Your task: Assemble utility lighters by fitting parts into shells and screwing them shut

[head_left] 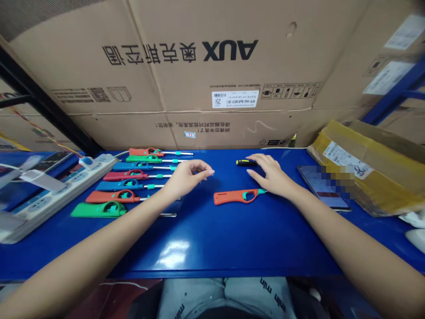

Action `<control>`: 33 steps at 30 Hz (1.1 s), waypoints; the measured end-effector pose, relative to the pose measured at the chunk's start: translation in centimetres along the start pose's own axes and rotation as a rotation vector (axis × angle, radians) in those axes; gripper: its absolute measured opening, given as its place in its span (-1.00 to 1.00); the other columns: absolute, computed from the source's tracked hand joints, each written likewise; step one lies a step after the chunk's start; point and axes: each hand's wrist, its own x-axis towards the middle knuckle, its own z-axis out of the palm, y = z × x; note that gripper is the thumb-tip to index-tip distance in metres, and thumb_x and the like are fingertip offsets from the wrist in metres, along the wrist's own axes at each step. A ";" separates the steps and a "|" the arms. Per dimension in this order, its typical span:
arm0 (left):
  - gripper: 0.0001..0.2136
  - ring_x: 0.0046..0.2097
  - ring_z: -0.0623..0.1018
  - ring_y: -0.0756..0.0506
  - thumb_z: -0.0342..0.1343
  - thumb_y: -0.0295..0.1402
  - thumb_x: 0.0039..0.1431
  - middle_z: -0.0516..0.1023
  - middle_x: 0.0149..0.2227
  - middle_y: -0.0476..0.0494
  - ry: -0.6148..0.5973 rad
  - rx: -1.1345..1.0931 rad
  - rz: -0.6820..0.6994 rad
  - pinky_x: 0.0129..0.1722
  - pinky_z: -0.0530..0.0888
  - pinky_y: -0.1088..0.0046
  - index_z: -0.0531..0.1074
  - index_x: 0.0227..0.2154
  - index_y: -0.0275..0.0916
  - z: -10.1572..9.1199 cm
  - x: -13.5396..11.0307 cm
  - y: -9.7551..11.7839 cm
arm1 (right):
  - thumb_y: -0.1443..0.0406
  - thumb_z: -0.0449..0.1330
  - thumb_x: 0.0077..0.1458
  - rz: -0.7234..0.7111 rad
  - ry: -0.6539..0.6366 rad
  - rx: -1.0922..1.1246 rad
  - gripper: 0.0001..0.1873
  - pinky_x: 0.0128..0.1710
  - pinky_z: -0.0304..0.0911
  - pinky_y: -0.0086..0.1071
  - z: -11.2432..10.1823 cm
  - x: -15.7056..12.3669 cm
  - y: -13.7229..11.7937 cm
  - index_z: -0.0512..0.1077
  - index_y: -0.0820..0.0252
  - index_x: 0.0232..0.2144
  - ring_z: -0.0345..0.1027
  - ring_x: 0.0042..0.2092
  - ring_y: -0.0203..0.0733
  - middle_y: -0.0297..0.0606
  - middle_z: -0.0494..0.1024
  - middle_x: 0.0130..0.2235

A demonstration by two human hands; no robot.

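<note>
My left hand (190, 178) hovers over the table beside the metal tips of a row of gas lighters. Its thumb and fingers are pressed together in a pinch; whatever is between them, if anything, is hidden. My right hand (272, 176) is open, thumb and fingers apart around the end of a black and yellow handle, seemingly a screwdriver (246, 163). The handle's right end lies by the fingers, and no shaft shows. Below it rests an orange gas lighter (232, 196) with a green trigger, its nozzle end partly covered by my right hand.
Several coloured gas lighters (114, 176) lie side by side on the blue table (212, 248) at left. Beyond them is a white power strip (71, 186). A phone (323, 188) and yellow-taped carton (352, 155) are at right. A large cardboard box (186, 88) walls the back.
</note>
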 end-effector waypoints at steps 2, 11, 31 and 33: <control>-0.66 -0.37 0.53 -0.03 0.29 -0.06 0.09 0.62 -0.31 -0.15 -0.018 -0.191 -0.077 -0.36 0.47 0.46 0.56 -0.29 -0.27 1.3 -1.6 1.2 | 0.10 0.10 0.25 0.044 0.015 -0.041 -0.49 0.18 0.11 0.22 0.7 0.3 0.6 0.30 0.14 0.19 0.16 0.28 0.25 0.04 0.35 0.27; -0.65 -0.39 0.54 0.10 0.50 -0.19 -0.18 0.67 -0.32 -0.13 -0.013 -0.706 -0.345 -0.27 0.53 0.61 0.59 -0.36 -0.29 3.9 -3.6 0.7 | 0.26 0.21 0.14 0.099 0.033 -0.137 -0.66 -0.03 0.27 0.03 1.4 0.5 0.3 0.45 0.07 -0.01 0.36 0.08 0.16 -0.09 0.53 0.05; -0.69 -0.38 0.61 0.07 0.46 -0.41 -0.03 0.69 -0.35 -0.09 -0.063 -0.901 -0.433 -0.34 0.54 0.67 0.59 -0.19 -0.26 4.6 -5.4 0.9 | 0.16 0.21 0.22 0.135 0.322 1.189 -0.82 -0.79 0.11 -0.46 -2.7 -2.2 -7.5 0.31 0.01 -0.18 0.24 -0.67 -0.38 -0.40 0.53 -0.32; -0.71 -0.39 0.61 0.08 0.45 -0.42 -0.03 0.69 -0.37 -0.07 -0.073 -0.915 -0.434 -0.36 0.53 0.69 0.60 -0.20 -0.26 4.6 -5.5 1.0 | 0.16 0.18 0.26 0.136 0.352 1.187 -0.86 -0.82 0.13 -0.47 -2.3 -2.3 -7.7 0.30 0.03 -0.23 0.26 -0.69 -0.37 -0.40 0.53 -0.35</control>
